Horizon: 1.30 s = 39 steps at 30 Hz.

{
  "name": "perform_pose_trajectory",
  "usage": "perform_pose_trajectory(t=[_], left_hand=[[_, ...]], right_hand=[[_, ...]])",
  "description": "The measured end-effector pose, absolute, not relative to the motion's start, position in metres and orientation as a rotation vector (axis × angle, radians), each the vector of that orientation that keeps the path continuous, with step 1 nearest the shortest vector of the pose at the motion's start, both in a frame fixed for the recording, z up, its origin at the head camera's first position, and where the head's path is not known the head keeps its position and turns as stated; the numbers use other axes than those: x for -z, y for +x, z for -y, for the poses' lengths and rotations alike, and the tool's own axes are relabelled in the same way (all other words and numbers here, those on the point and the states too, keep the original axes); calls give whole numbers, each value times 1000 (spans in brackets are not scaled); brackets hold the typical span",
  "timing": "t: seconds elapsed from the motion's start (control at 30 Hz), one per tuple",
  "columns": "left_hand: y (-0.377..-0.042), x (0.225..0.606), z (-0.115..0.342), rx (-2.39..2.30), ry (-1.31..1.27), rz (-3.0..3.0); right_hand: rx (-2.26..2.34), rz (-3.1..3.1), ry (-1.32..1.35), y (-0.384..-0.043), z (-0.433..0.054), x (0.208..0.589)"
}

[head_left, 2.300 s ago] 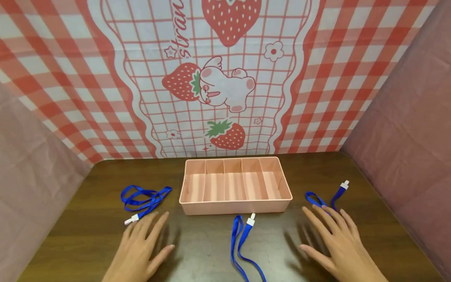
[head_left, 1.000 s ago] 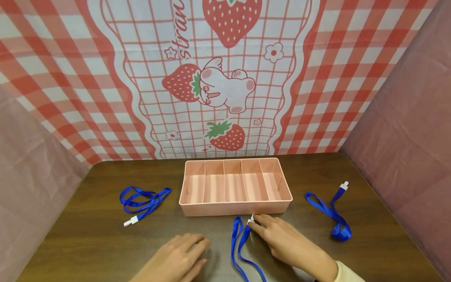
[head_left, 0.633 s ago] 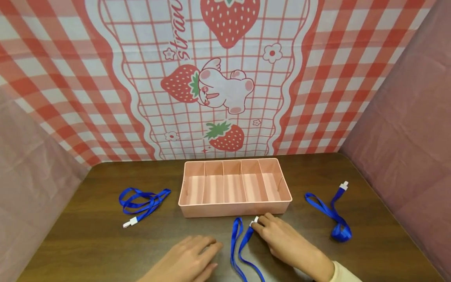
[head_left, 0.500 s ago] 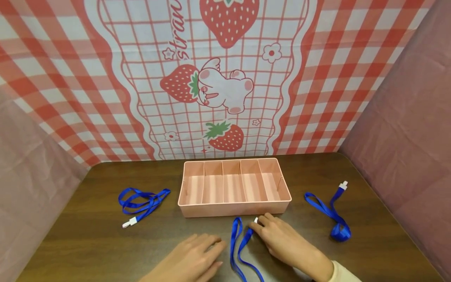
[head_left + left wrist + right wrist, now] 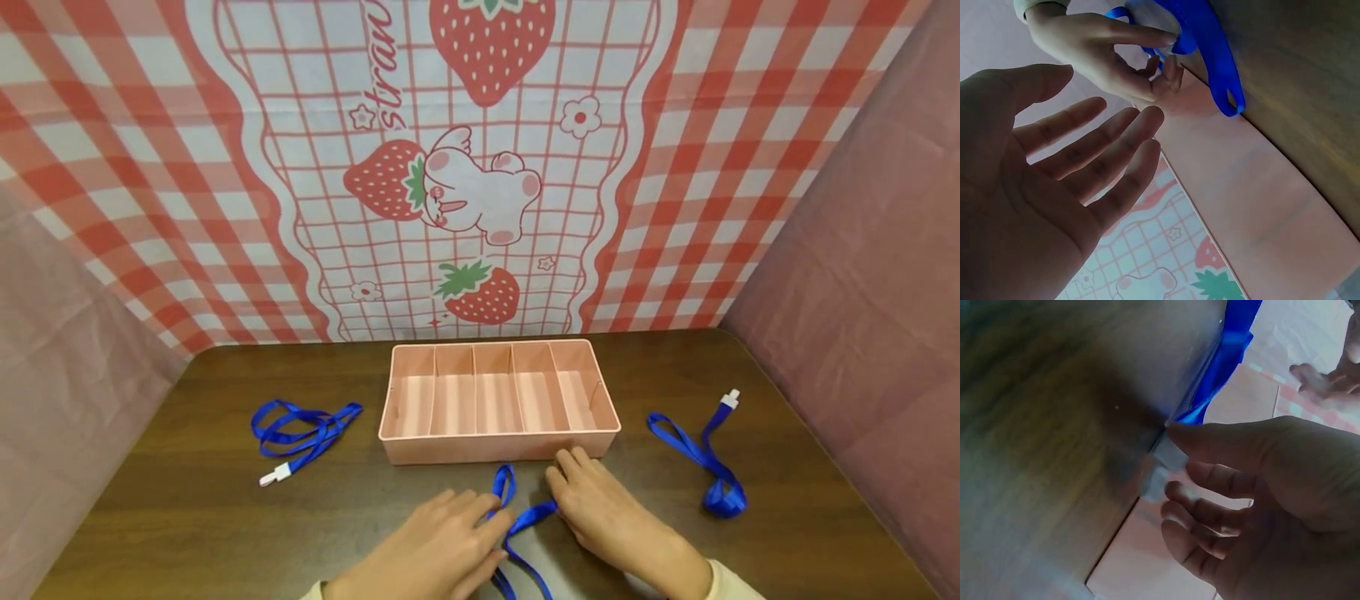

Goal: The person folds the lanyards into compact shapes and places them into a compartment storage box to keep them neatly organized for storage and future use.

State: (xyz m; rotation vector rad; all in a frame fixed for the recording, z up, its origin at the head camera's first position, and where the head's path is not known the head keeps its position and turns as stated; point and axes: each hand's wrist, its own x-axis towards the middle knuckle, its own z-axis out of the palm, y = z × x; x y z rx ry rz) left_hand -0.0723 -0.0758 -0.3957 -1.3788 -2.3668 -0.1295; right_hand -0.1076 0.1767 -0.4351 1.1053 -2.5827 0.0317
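My right hand (image 5: 609, 515) pinches the white clip (image 5: 1171, 453) end of the middle blue lanyard (image 5: 534, 514) between thumb and fingers, low over the table. The clip is hidden from the head view. My left hand (image 5: 438, 546) hovers over the lanyard's looped strap and covers part of it; in the left wrist view its fingers (image 5: 1088, 150) are spread, relaxed, and hold nothing. Just behind both hands stands a pink divided box (image 5: 498, 450), its compartments bare. The right fingertips are close to its front wall; whether they touch it I cannot tell.
Another blue lanyard (image 5: 324, 431) with a white clip lies coiled at the left. A third lanyard (image 5: 701, 457) rests at the right, its clip pointing away. A strawberry-print cloth (image 5: 480, 183) hangs behind the dark wooden table (image 5: 187, 500).
My right hand came in from the right, took the middle lanyard's clip and drew it to the right, bending the strap. My left hand moved right, over the strap.
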Motion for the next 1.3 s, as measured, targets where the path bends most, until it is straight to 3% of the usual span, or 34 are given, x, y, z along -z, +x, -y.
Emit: perform_pose_trajectory(t=[0.27,0.63,0.97,1.3], left_hand=[[-82,389,69,130,-1377,2391],[-83,385,62,405,-1378,2425],[-75,381,55,621,-1363,2299],[-67,373,55,487,-1305,2114]], right_hand=[[-140,2540,1189,-105,-174,420],[-975,2366,1357,-79,-164,382],[-1048,2045,1437,-77,-162,362],[-1221,1918,1422,-69,-155,358]])
